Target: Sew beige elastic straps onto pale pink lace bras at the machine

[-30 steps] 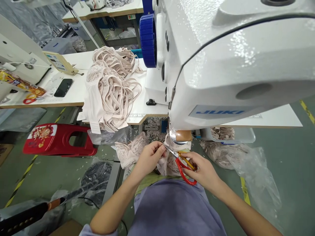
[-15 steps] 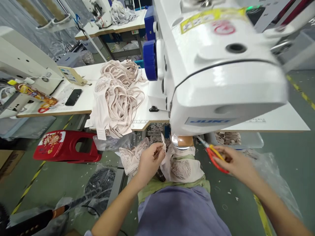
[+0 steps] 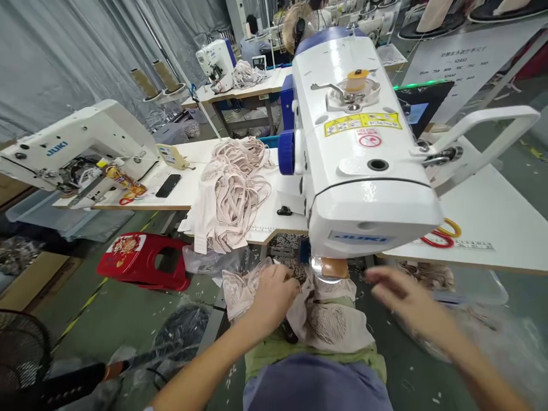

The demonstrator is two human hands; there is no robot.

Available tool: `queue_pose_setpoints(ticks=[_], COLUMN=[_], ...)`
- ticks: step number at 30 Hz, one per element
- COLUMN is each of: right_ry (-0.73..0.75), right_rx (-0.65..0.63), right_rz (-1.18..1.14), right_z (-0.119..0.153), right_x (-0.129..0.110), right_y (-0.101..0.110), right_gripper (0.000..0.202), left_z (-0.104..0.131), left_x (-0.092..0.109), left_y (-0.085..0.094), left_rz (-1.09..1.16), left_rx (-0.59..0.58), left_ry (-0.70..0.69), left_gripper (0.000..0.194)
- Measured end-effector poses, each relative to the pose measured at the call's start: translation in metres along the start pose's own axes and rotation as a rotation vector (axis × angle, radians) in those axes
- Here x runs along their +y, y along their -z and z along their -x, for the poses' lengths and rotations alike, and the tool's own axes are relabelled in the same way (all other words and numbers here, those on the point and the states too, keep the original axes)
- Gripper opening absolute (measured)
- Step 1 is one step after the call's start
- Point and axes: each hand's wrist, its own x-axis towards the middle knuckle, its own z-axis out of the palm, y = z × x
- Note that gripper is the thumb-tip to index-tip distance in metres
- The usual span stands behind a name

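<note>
Below the white sewing machine [image 3: 372,211], beige lace garments [image 3: 331,328] lie across the lap. My left hand [image 3: 276,294] is closed on part of this fabric, left of the needle area. My right hand [image 3: 398,291], slightly blurred, hovers right of the machine head with its fingers apart and nothing in them. Scissors with red and yellow handles [image 3: 439,242] lie on the table above it, their blades hidden behind the machine head.
A heap of beige straps [image 3: 240,191] covers the table left of the machine. Further left are a phone [image 3: 168,185], a bottle [image 3: 126,180] and another sewing machine [image 3: 85,142]. A red stool [image 3: 143,260] and a clear bin [image 3: 475,288] sit below table level.
My right hand has let go of the scissors, which now lie on the table. My left hand stays at the fabric, its back turned up more. The view has tilted up and shows more background.
</note>
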Motion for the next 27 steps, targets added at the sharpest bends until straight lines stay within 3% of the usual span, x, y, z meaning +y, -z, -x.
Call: queue_pose_setpoints(ticks=[1, 3, 5, 7, 11, 14, 17, 20, 23, 27], right_ry=[0.077, 0.153, 0.145, 0.074, -0.116, -0.152, -0.119, -0.080, -0.010, 0.099], right_rx=[-0.219, -0.337, -0.284, -0.148, 0.171, 0.229, 0.268, 0.283, 0.203, 0.159], right_rz=[-0.071, -0.158, -0.306, -0.499, -0.735, -0.760, -0.607, -0.412, -0.323, -0.227], right_z=[0.012, 0.028, 0.035, 0.036, 0.032, 0.019, 0.000, -0.021, -0.039, -0.058], right_x=[-0.007, -0.019, -0.026, -0.031, -0.047, -0.061, -0.063, -0.056, -0.049, -0.047], right_y=[-0.020, -0.053, -0.075, -0.084, -0.076, -0.062, -0.049, -0.038, -0.028, -0.021], right_gripper=[0.042, 0.063, 0.072, 0.065, 0.045, 0.034, 0.026, 0.021, 0.015, 0.010], left_z=[0.001, 0.004, 0.004, 0.001, -0.009, -0.014, -0.013, -0.014, -0.020, -0.026], left_x=[0.006, 0.021, 0.037, 0.053, 0.074, 0.078, 0.070, 0.059, 0.052, 0.050], left_y=[-0.007, -0.018, -0.021, -0.018, -0.013, -0.015, -0.018, -0.017, -0.014, -0.009], left_rz=[-0.040, -0.093, -0.075, 0.034, 0.516, 0.709, 0.530, 0.214, 0.013, -0.133], left_rx=[0.052, 0.152, 0.221, 0.249, 0.151, 0.152, 0.334, 0.492, 0.548, 0.584], left_ry=[-0.090, -0.299, -0.428, -0.409, -0.127, 0.002, -0.033, -0.169, -0.295, -0.295], left_gripper=[0.022, 0.030, 0.038, 0.039, 0.037, 0.041, 0.043, 0.033, 0.031, 0.034])
